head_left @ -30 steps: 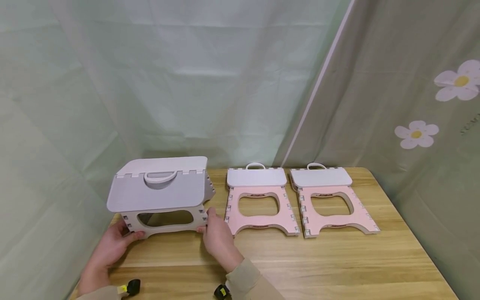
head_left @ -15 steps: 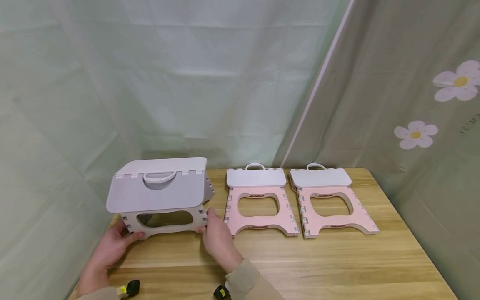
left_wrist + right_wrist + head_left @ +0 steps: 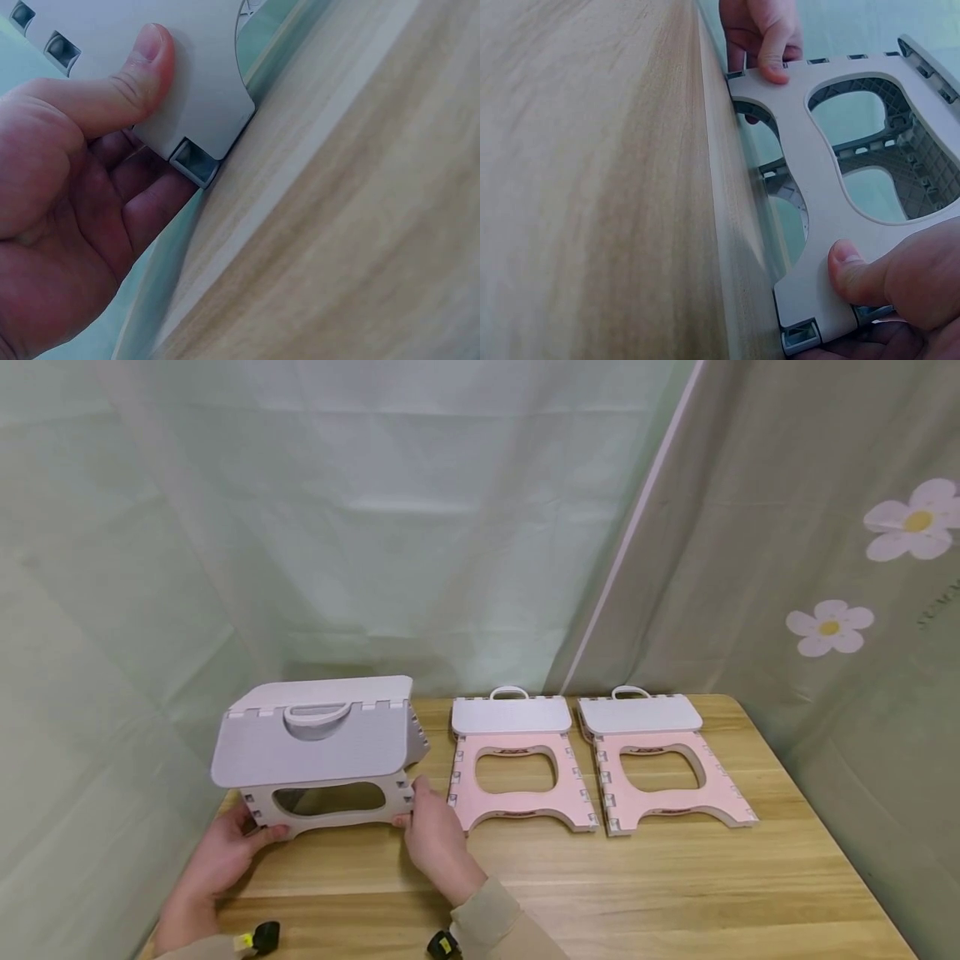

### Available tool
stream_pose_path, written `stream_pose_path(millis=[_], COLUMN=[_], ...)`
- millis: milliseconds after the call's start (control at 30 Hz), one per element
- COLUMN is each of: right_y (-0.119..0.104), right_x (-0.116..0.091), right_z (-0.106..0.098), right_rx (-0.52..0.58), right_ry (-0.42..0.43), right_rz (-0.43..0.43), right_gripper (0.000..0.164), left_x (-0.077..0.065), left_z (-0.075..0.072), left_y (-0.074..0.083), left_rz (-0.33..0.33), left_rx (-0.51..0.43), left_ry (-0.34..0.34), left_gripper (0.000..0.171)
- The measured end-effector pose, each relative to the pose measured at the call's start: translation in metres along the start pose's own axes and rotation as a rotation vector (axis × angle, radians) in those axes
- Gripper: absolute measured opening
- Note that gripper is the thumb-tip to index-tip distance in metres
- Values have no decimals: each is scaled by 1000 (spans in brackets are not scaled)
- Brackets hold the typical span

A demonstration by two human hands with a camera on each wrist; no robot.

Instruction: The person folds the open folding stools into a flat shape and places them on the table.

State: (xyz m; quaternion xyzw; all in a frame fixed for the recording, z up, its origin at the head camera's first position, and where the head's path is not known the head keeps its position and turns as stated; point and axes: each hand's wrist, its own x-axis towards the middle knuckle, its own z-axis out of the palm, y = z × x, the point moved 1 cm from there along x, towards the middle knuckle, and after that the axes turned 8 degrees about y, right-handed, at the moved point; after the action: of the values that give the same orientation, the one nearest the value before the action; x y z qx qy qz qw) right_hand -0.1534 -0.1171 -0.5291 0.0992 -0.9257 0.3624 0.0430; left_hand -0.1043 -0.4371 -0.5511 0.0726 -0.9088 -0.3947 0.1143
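Note:
A grey-white folding step stool stands at the left of the table, partly unfolded, its two-part top bent at the hinge with a loop handle in the middle. My left hand grips the lower left corner of its near leg panel. In the left wrist view the thumb presses the panel's outer face, with fingers curled behind. My right hand grips the lower right corner the same way, its thumb flat on the panel in the right wrist view. Much of the far leg panel is hidden under the top.
Two pink folding stools with white tops, one in the middle and one on the right, lie folded flat on the wooden table. Pale curtains hang behind and on both sides. The right table edge slants toward me.

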Motion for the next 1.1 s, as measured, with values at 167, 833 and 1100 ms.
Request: stream_pose_path(millis=[167,833,1100], right_y=[0,2,1], right_x=[0,-1,-1], right_z=[1,1,-2], right_rx=[-1,9,7], right_ry=[-1,-3,-10], right_rz=[-6,-16,-32], right_gripper=[35,35,37], left_x=[-1,-2,-2], left_z=[0,-1,-2], left_y=[-1,3,2], left_rz=[3,-3,-3], left_rx=[-1,22,28], left_ry=[8,-11,-12], left_gripper=[53,53,53])
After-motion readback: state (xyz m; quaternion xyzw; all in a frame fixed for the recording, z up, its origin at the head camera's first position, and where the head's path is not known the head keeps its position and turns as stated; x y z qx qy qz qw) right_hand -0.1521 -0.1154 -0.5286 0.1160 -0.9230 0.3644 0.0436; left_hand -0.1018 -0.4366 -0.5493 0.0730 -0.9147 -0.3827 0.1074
